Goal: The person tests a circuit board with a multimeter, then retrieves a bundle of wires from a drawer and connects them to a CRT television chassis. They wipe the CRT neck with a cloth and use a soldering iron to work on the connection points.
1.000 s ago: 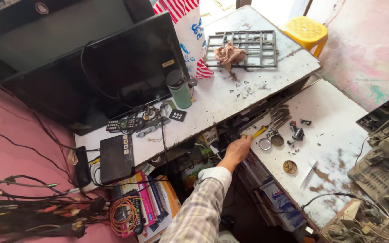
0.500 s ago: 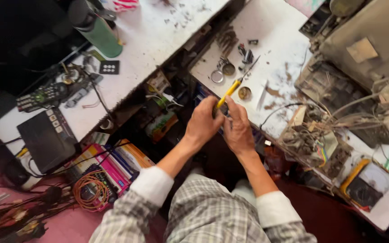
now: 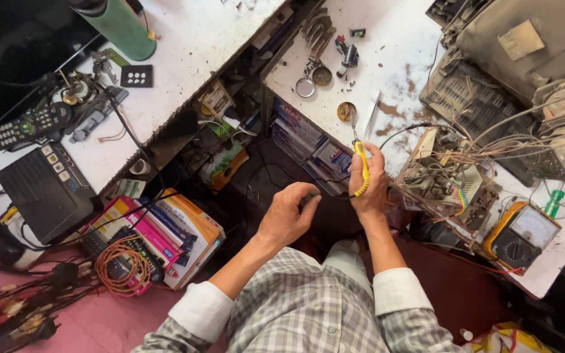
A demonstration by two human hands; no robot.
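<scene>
My right hand (image 3: 372, 191) grips a yellow-handled soldering iron (image 3: 361, 167) held upright, its metal tip pointing at a small round tin (image 3: 345, 112) on the white bench (image 3: 403, 62). My left hand (image 3: 287, 216) is lower and to the left, fingers curled around the iron's thin black cord (image 3: 331, 197) over the dark gap under the bench. Just right of my right hand lies an exposed circuit board (image 3: 449, 182) tangled in coloured wires.
A yellow multimeter (image 3: 521, 235) sits at the bench's right edge and a dusty chassis (image 3: 524, 46) behind it. On the left are a green bottle (image 3: 122, 26), a remote (image 3: 31, 124), a black box (image 3: 47, 193), stacked books (image 3: 178, 229) and an orange wire coil (image 3: 119, 268).
My hands have separated: the right now holds the soldering iron upright alone, and the left has dropped down and left onto the cord. The view has shifted toward the right bench.
</scene>
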